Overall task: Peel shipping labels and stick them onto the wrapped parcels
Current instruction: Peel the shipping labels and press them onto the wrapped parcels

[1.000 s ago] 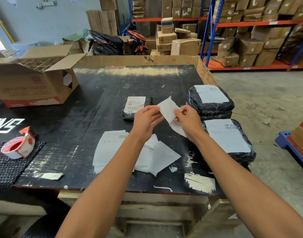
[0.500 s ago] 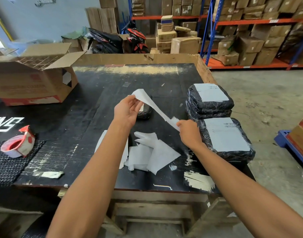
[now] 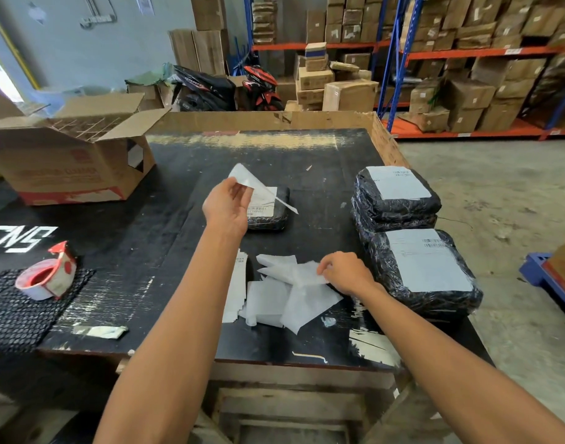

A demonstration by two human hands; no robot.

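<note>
The left hand [image 3: 226, 208] was up over the black wooden table [image 3: 185, 251]. Its fingers pinched a thin white peeled label [image 3: 246, 180] by one corner, and the label hung loose in the air. Right behind it lay a small black wrapped parcel [image 3: 271, 216] that already had a printed label on top.

The right hand [image 3: 345, 274] was low on the table. Its fingers were curled on a white backing sheet [image 3: 302, 272] at the top of a messy pile of white backing papers [image 3: 284, 302]. Beside that hand sat a big black wrapped parcel [image 3: 425, 274] with a white label on it. Another black wrapped parcel [image 3: 396, 195] with a label sat behind that one.

The step in hand looked like dropping the backing sheet and getting the sticky label to a parcel. To do it well, the label should be kept from folding onto itself. Both hands could hold it flat. One edge should go down first, and then it should be rubbed smooth so no bumps stay. Every parcel in sight already had a label, so I could not tell which parcel it was for.
</note>
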